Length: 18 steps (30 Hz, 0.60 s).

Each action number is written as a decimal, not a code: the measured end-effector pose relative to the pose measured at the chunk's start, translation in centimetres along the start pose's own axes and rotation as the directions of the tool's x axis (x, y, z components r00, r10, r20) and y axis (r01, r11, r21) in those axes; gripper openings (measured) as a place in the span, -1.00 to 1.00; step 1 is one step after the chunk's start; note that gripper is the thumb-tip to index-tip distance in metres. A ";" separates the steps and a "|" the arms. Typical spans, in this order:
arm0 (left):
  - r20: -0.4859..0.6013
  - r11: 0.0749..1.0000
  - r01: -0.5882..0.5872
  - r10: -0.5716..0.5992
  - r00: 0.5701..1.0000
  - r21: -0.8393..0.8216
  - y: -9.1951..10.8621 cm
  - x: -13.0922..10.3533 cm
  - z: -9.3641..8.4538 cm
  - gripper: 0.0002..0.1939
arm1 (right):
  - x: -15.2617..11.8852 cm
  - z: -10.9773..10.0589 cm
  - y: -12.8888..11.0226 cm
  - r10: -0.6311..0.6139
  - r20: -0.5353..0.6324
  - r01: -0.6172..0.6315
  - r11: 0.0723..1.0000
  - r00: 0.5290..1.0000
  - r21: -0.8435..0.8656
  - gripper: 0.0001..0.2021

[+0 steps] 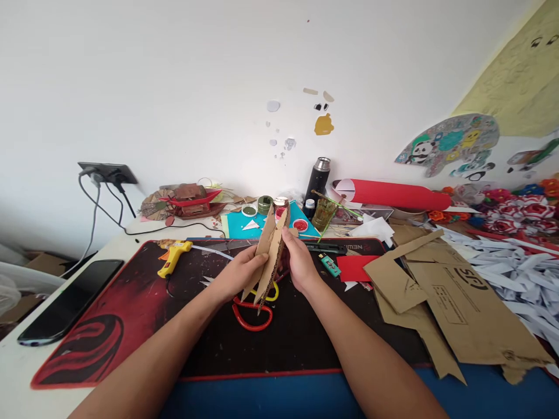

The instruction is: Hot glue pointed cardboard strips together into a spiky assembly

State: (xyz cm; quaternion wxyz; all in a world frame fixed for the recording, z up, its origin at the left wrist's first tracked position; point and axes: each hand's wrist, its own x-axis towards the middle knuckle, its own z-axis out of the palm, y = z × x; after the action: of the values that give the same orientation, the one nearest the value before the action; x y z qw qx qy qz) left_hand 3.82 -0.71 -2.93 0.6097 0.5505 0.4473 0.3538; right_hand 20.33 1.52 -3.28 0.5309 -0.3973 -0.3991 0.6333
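Your left hand [241, 270] and right hand [300, 259] grip the cardboard pieces [271, 256] upright above the dark mat [305, 337] — bare mat lies nearer you. Both forearms reach inward, thumbs on the cardboard.

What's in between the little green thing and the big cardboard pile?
Red paper lies between the little green thing and the cardboard pile, with a white scrap at its lower edge. The head view shows it.
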 end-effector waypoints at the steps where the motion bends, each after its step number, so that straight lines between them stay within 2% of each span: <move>1: -0.010 1.000 -0.005 0.005 1.000 -0.001 0.0 0.0 0.0 -0.45 | 0.0 0.0 0.0 0.000 0.007 0.000 1.000 1.000 -0.003 -0.37; 5: -0.043 0.983 -0.090 0.099 0.994 0.161 0.0 -0.1 0.0 -0.53 | -0.1 0.1 0.1 -0.008 0.008 0.009 0.999 1.000 -0.037 -0.40; 9: -0.068 0.892 -0.148 0.195 0.978 0.427 0.0 -0.1 0.4 -0.63 | 0.0 0.1 0.2 -0.017 -0.006 0.016 0.998 1.000 -0.063 -0.42; 11: -0.078 0.859 -0.140 0.204 0.976 0.492 -0.1 0.0 0.5 -0.65 | 0.1 0.1 0.3 -0.015 -0.011 0.014 0.997 1.000 -0.073 -0.43; 15: -0.045 0.878 -0.143 0.183 0.982 0.456 -0.2 0.2 0.3 -0.58 | 0.3 -0.1 0.7 0.004 -0.030 -0.007 0.996 1.000 -0.084 -0.40; 18: -0.040 0.921 -0.122 0.147 0.988 0.371 0.1 0.0 0.0 -0.52 | 0.3 -0.2 0.8 -0.004 -0.015 0.003 1.000 1.000 -0.026 -0.39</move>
State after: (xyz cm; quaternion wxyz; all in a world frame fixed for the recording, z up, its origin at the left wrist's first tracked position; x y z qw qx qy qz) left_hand 3.80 -0.68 -2.88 0.4550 0.6720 0.4867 0.3233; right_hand 20.24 1.71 -4.11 0.5296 -0.4082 -0.4041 0.6241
